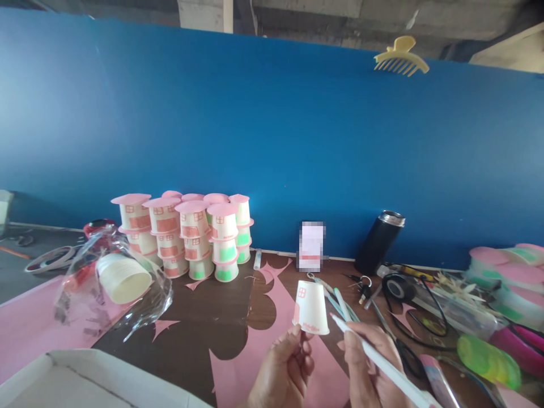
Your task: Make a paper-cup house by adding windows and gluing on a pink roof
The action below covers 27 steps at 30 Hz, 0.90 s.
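Head | left fingers [290,336] pinching paper cup [313,306] | right fingers [353,357] gripping white marker [386,363], tip near cup

White paper cup [315,306] held rim-down, slightly tilted, above the cut pink paper [266,339], red window upper left, red scribble near rim; white marker [387,364] uncapped, reddish tip up-left, slanting just right of that paper.

Craft workplace, workshop-like; a blue partition [272,141], with rough concrete [306,12] showing above it, stands behind a brown desk [191,320]; rows of stacked, drawn-on cups [196,249], cut-out pink paper [233,368] and loose pens [341,304] indicate handwork in quantity; a flask [378,243] and keys [364,292] indicate a personal station.
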Tool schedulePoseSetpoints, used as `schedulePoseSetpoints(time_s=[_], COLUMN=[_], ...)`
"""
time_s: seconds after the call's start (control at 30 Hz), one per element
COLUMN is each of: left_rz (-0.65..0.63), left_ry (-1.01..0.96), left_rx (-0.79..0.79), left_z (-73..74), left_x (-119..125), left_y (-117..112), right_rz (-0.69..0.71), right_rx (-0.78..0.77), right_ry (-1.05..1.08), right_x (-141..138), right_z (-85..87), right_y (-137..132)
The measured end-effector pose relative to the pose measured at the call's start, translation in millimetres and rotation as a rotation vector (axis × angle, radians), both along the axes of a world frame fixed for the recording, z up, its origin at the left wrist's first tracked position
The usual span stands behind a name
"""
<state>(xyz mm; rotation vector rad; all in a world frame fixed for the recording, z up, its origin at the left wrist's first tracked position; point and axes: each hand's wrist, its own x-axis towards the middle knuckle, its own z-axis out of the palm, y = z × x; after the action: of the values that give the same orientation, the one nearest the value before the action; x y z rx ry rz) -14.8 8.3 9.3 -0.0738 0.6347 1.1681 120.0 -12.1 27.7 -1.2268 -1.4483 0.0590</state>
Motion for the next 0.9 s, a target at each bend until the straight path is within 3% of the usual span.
schedulePoseSetpoints(time_s=[0.17, 0.3, 0.57, 0.73, 0.9], left_rz=[0.011, 0.048, 0.035, 0.006, -0.007], left_ry=[0.029, 0.042, 0.075, 0.077, 0.086], left_rx=[-0.089, -0.115, -0.036, -0.028, -0.027], left_z=[10.7, 12.0, 6.0, 5.8, 2.3], left_x=[0, 1, 0, -1, 0], left_y=[1, 1, 2, 1, 2], right_rz=[-0.029, -0.133, -0.270, -0.343, -0.402], right_rx=[0.044, 0.019, -0.442, -0.520, -0.499], right_ry=[-0.058, -0.207, -0.543, -0.639, -0.711], right_x=[5, 12, 23, 17, 16], right_z=[-6.4, -10.3, -19.3, -11.8, -14.4], right_y=[9, 20, 25, 22, 23])
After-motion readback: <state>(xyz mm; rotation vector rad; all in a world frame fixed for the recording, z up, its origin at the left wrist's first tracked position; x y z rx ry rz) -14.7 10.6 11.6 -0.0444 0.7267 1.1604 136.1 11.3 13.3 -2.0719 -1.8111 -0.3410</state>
